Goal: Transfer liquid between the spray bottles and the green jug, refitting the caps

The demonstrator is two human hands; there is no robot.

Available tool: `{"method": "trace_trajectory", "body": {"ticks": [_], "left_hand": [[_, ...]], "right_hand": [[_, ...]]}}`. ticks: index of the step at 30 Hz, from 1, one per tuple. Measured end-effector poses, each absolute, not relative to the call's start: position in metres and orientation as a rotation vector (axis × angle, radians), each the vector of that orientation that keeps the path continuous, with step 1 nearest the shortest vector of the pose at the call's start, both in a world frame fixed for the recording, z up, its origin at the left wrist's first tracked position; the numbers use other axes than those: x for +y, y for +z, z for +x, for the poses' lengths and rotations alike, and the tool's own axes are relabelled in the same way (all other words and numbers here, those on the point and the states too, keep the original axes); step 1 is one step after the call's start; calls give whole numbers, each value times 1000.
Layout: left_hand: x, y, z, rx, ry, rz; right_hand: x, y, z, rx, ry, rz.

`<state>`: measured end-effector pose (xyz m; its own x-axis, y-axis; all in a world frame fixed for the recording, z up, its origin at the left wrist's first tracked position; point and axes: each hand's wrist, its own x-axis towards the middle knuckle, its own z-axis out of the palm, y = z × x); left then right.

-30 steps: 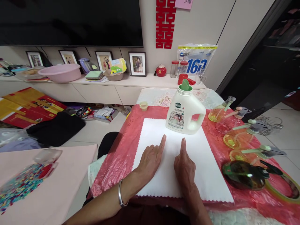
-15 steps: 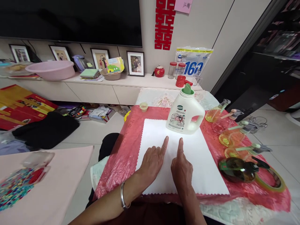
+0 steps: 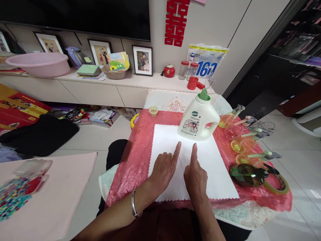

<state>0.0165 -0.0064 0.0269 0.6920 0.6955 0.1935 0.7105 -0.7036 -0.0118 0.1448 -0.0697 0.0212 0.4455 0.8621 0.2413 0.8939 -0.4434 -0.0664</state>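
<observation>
A white detergent jug (image 3: 198, 117) with a green spout (image 3: 204, 94) in its neck stands upright on the far part of a white scallop-edged sheet (image 3: 215, 170). My left hand (image 3: 163, 170), below a silver bangle, is over the sheet with its index finger stretched toward the jug. The other fingers are curled in and hold nothing I can see. My right hand (image 3: 195, 175) beside it points the same way, its remaining fingers also folded. Both fingertips end just short of the jug's base, apart from it. Nothing is visible in either hand.
Several clear spray bottles (image 3: 242, 145) of yellowish liquid and a dark pump bottle (image 3: 248, 174) lie along the right side. A tape roll (image 3: 282, 187) lies nearby. A small cup (image 3: 153, 111) stands far left on the red cloth (image 3: 127, 170). Colourful beads (image 3: 17, 197) cover part of the left table.
The camera view has shifted a little. Both hands keep their pointing pose in front of the jug, and the jug stays in its place on the sheet.
</observation>
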Motion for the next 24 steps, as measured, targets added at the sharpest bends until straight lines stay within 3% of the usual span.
{"method": "trace_trajectory", "body": {"ticks": [24], "left_hand": [[3, 31, 30, -1223, -336, -2848]], "right_hand": [[-62, 33, 149, -1570, -182, -2557]]}}
